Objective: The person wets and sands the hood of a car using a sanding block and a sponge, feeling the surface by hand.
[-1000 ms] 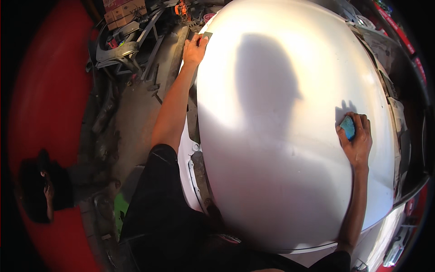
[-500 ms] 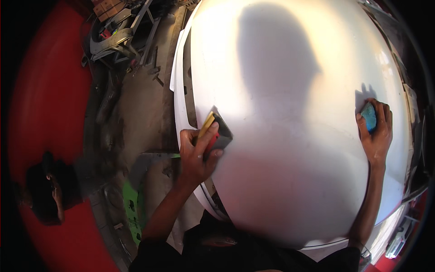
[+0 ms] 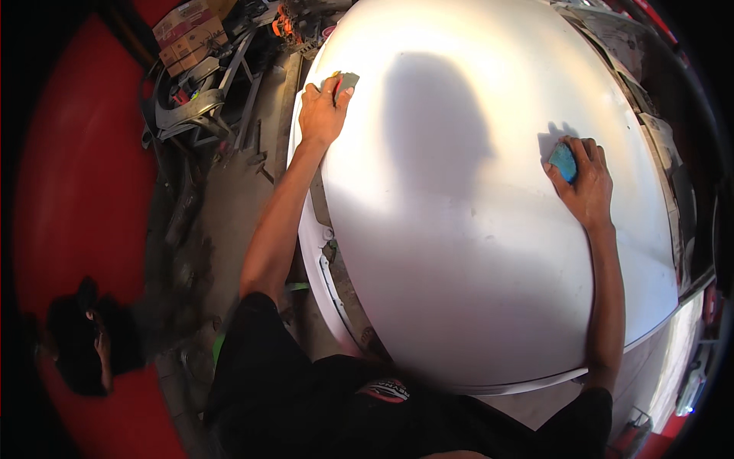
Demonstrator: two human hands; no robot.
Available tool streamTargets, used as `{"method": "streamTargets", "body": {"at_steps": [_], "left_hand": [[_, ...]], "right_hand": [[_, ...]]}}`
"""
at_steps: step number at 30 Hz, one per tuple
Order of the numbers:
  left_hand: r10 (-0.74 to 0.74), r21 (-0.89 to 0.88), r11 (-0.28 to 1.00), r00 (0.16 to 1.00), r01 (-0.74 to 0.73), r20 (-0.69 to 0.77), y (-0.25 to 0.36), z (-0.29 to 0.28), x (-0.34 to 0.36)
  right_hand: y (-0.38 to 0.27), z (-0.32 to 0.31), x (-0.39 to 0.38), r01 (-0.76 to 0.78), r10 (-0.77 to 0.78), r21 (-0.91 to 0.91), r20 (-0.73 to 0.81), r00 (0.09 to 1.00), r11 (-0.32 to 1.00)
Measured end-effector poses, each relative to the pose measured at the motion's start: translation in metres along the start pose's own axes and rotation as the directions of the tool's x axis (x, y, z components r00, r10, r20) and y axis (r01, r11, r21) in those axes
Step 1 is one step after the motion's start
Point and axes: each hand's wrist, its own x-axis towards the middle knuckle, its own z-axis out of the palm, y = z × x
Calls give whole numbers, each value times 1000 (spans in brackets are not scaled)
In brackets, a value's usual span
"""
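A large white car hood fills the middle of the view, with a head-shaped shadow across it. At its far left edge, my left hand is closed round a sanding block with dark grey paper and a bit of red and yellow showing. The block's face lies against the hood. Over on the right side, my right hand grips a blue sponge, which rests on the white surface. Its fingers curl over the sponge's far and right sides.
Left of the hood, cardboard boxes and a metal frame with loose car parts stand at the back. A shiny red panel runs along the far left. Paper-like covering lines the hood's right edge.
My left hand has slid the sanding block far up along the hood's left edge. The right hand and sponge appear further left and slightly higher. The whole view has shifted somewhat.
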Motion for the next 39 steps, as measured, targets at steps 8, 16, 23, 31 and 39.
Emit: {"method": "streamTargets", "body": {"at_steps": [8, 16, 23, 31, 39], "left_hand": [[255, -111, 962, 965, -247, 57, 45, -90, -244], [309, 21, 950, 949, -310, 56, 37, -27, 65], [97, 267, 957, 992, -115, 80, 35, 7, 92], [353, -53, 936, 923, -349, 151, 101, -93, -186], [478, 16, 874, 866, -485, 145, 83, -46, 17]], "right_hand": [[-1, 5, 2, -37, 37, -33, 19, 999, 999], [4, -9, 3, 16, -14, -116, 16, 1000, 993], [-1, 23, 4, -10, 12, -40, 33, 999, 999], [3, 7, 0, -31, 33, -96, 22, 999, 995], [-5, -4, 8, 15, -17, -111, -15, 1000, 994]]}}
